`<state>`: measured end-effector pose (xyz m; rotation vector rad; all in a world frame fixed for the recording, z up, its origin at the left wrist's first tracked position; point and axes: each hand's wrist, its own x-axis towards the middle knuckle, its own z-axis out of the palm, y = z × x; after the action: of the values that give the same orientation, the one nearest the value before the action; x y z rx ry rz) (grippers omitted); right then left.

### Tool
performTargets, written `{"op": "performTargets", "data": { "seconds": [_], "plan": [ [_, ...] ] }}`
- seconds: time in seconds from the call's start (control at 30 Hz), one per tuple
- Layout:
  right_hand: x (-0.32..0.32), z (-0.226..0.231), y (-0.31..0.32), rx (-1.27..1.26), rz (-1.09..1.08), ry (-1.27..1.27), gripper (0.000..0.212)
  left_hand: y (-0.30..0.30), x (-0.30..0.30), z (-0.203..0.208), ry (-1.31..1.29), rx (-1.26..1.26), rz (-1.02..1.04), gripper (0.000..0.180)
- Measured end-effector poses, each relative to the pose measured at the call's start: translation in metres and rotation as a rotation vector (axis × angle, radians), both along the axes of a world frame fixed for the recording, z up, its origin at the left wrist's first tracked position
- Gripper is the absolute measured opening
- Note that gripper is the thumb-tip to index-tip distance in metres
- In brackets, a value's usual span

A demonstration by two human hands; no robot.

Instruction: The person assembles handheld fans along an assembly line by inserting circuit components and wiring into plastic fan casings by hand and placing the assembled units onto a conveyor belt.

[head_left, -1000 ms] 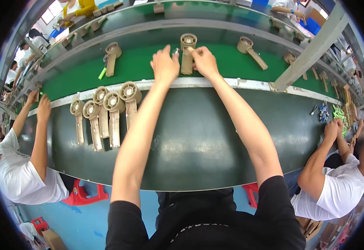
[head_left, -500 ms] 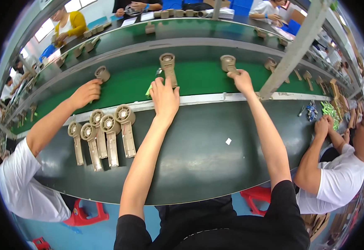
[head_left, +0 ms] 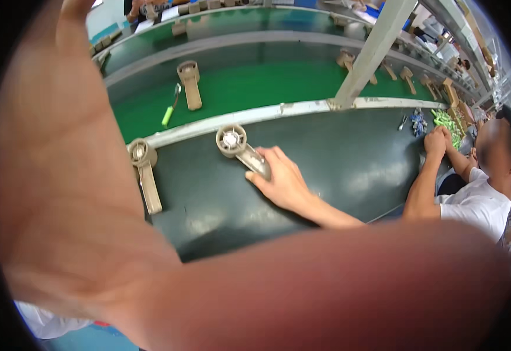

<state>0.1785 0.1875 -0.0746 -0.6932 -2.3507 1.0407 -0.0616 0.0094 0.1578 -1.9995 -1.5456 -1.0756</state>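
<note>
My right hand (head_left: 282, 178) is closed round the handle of a beige handheld fan (head_left: 232, 140), over the dark table. The fan's round head, with a pale wheel inside its ring, points to the far left. My left hand (head_left: 68, 146) is raised very close to the camera, large and blurred, its fingers mostly cut off by the frame. Its arm crosses the lower part of the view and hides much of the table. Beside it lies another fan (head_left: 149, 184), partly covered. Beyond, on the green belt, lie a fan (head_left: 192, 88) and a green cylinder with wires (head_left: 168, 114).
A white rail (head_left: 255, 114) divides the table (head_left: 349, 158) from the green conveyor belt (head_left: 279, 76). A grey post (head_left: 372, 55) rises at the rail. On the right sits a person in a white shirt (head_left: 475, 202), near green cylinders (head_left: 447, 124) and blue parts (head_left: 418, 121).
My left hand has left the belt and come up close to the camera. My right hand has brought its fan from the belt over the table. The view has shifted.
</note>
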Motion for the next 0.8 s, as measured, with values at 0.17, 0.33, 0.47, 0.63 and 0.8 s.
{"op": "performTargets", "data": {
  "seconds": [0.17,0.33,0.47,0.63,0.8],
  "plan": [
    [0.0,-0.001,0.008,0.037,-0.021,0.055,0.048,-0.283,-0.214,-0.002,0.187,-0.196,-0.035,0.062],
    [0.0,-0.012,0.034,-0.339,-0.022,0.161,0.04,0.028,0.044,0.031,0.406,-0.346,-0.203,0.055],
    [0.028,-0.006,0.069,-0.377,-0.141,0.148,0.035,0.121,0.128,-0.086,-0.36,0.119,0.176,0.036],
    [0.105,-0.013,0.147,-0.211,-0.539,0.162,0.029,0.119,0.091,-0.194,-0.198,-0.231,0.6,0.074],
    [0.174,-0.034,0.176,0.367,-0.898,-0.136,0.021,0.115,0.087,-0.226,-0.507,-0.248,0.402,0.068]
  ]
}}
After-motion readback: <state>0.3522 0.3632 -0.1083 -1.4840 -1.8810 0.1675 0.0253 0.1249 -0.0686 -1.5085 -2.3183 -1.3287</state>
